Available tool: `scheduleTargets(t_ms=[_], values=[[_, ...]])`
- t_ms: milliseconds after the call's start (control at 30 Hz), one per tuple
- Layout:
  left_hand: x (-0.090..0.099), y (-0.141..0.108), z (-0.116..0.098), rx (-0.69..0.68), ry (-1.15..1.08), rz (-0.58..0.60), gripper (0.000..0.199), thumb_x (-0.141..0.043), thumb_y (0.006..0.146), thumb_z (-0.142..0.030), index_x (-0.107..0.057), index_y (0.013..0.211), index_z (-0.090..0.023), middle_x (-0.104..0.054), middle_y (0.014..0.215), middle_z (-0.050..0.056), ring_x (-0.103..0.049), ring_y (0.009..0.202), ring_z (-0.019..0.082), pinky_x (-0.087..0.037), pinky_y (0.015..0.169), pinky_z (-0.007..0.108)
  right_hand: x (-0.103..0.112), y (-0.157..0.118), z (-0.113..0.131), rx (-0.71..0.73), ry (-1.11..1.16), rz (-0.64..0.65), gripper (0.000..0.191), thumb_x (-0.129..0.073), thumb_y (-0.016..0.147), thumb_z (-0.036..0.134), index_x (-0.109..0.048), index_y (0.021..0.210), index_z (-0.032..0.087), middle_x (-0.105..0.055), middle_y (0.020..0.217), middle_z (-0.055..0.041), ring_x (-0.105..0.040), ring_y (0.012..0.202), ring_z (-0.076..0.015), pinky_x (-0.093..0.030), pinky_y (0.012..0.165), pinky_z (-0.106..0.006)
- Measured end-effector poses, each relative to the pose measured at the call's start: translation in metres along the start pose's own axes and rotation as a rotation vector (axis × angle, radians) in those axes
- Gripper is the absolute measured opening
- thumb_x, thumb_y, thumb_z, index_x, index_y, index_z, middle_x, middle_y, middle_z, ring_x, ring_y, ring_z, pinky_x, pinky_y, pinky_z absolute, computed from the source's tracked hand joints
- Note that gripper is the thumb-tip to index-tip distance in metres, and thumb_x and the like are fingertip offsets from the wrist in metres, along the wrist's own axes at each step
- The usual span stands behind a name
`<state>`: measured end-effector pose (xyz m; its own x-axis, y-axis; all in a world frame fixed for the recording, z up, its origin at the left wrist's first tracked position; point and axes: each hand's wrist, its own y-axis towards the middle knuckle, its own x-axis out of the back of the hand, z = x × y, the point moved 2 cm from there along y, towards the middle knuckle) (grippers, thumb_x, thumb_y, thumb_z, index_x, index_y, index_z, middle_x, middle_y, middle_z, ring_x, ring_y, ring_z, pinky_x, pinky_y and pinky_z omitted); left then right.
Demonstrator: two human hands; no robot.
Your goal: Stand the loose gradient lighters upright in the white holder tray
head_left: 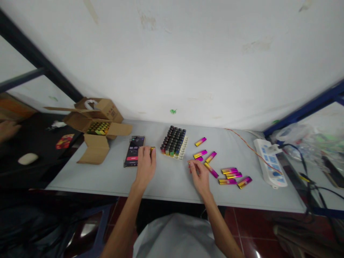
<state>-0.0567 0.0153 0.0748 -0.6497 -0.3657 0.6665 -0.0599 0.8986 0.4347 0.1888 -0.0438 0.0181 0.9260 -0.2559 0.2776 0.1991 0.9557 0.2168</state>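
My left hand (pixel 146 161) is closed over the table beside the phone, its fingers round a lighter (pixel 153 148) of which only a gold, dark-edged part shows. My right hand (pixel 200 175) is pinched just right of the tray; a tiny gold and reddish bit shows at its fingertips, too small to name. Between the hands, a white tray (pixel 185 147) holds rows of upright black-topped lighters (pixel 174 139), with bare slots along its right side. Purple-and-gold lighters (pixel 211 170) lie loose beyond my right hand, several more (pixel 233 175) farther right.
A phone (pixel 133 152) running a timer lies left of my left hand. Behind it stands an open carton (pixel 94 148) with yellow lighters (pixel 98 128) inside. A power strip (pixel 270 163) with cables is at the right end. Another person's hand (pixel 8 129) shows at far left.
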Motion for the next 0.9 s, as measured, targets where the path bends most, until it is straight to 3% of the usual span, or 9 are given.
scheduleTargets(t_ms=[100,200,333,433,667,733,833,900], values=[[0.006,-0.015,-0.025,-0.037,-0.061,-0.024,0.022,-0.052,0.102,-0.036,-0.066,0.105,-0.019,-0.061,0.11,0.012,-0.059,0.11,0.028,-0.047,0.104,0.047,0.0,0.0,-0.001,-0.019,0.017,-0.002,0.034,-0.053,0.104,0.047,-0.072,0.103,0.02,-0.069,0.082,-0.0048,-0.064,0.069,-0.0186,-0.052,0.067,-0.031],[0.008,-0.03,-0.048,-0.001,-0.19,-0.014,0.02,-0.063,0.097,-0.037,-0.072,0.104,-0.02,-0.064,0.098,0.008,-0.062,0.093,0.022,-0.051,0.09,0.037,0.0,0.0,-0.001,-0.028,0.023,0.0,0.033,-0.053,0.104,0.047,-0.072,0.102,0.02,-0.07,0.083,-0.0051,-0.064,0.07,-0.0191,-0.052,0.068,-0.032],[-0.003,-0.041,-0.061,0.24,-0.556,0.148,0.022,-0.069,0.093,-0.041,-0.072,0.097,-0.02,-0.065,0.076,0.001,-0.06,0.067,0.015,-0.048,0.066,0.027,-0.001,0.001,0.002,-0.018,0.014,0.016,0.034,-0.052,0.104,0.048,-0.072,0.101,0.02,-0.071,0.083,-0.0056,-0.065,0.074,-0.0204,-0.051,0.067,-0.031],[-0.011,-0.042,-0.064,0.417,-0.834,0.193,0.027,-0.072,0.09,-0.045,-0.064,0.089,-0.019,-0.065,0.068,-0.001,-0.059,0.058,0.013,-0.046,0.059,0.025,0.0,0.001,0.003,-0.016,0.017,0.015,0.034,-0.052,0.104,0.047,-0.072,0.101,0.02,-0.071,0.084,-0.0054,-0.065,0.074,-0.0203,-0.051,0.068,-0.032],[-0.009,-0.039,-0.064,0.621,-1.27,0.35,0.035,-0.085,0.081,-0.036,-0.054,0.084,-0.02,-0.078,0.082,0.007,-0.072,0.07,0.019,-0.056,0.073,0.034,0.0,0.002,0.003,-0.028,0.023,-0.005,0.034,-0.053,0.104,0.047,-0.073,0.102,0.019,-0.072,0.084,-0.0055,-0.065,0.075,-0.0203,-0.05,0.068,-0.031],[-0.008,-0.039,-0.065,0.638,-1.298,0.398,0.033,-0.085,0.08,-0.033,-0.061,0.097,-0.019,-0.079,0.089,0.008,-0.074,0.076,0.02,-0.057,0.08,0.037,0.0,0.002,0.003,-0.027,0.027,-0.003,0.034,-0.053,0.104,0.046,-0.073,0.102,0.019,-0.072,0.084,-0.0057,-0.065,0.075,-0.0202,-0.05,0.068,-0.031],[-0.01,-0.04,-0.068,0.649,-1.301,0.472,0.053,-0.085,0.081,-0.033,-0.062,0.126,-0.019,-0.08,0.098,0.01,-0.076,0.084,0.022,-0.058,0.088,0.04,-0.001,0.002,0.003,-0.02,0.022,0.004,0.033,-0.052,0.104,0.045,-0.072,0.101,0.019,-0.072,0.084,-0.0056,-0.065,0.075,-0.0199,-0.05,0.069,-0.031],[-0.012,-0.04,-0.071,0.645,-1.282,0.524,0.053,-0.085,0.08,-0.035,-0.065,0.126,-0.016,-0.079,0.099,0.011,-0.076,0.088,0.024,-0.058,0.091,0.042,-0.001,0.002,0.002,-0.014,0.018,0.009,0.032,-0.052,0.104,0.044,-0.072,0.101,0.019,-0.073,0.085,-0.0054,-0.065,0.075,-0.0198,-0.05,0.07,-0.031]])
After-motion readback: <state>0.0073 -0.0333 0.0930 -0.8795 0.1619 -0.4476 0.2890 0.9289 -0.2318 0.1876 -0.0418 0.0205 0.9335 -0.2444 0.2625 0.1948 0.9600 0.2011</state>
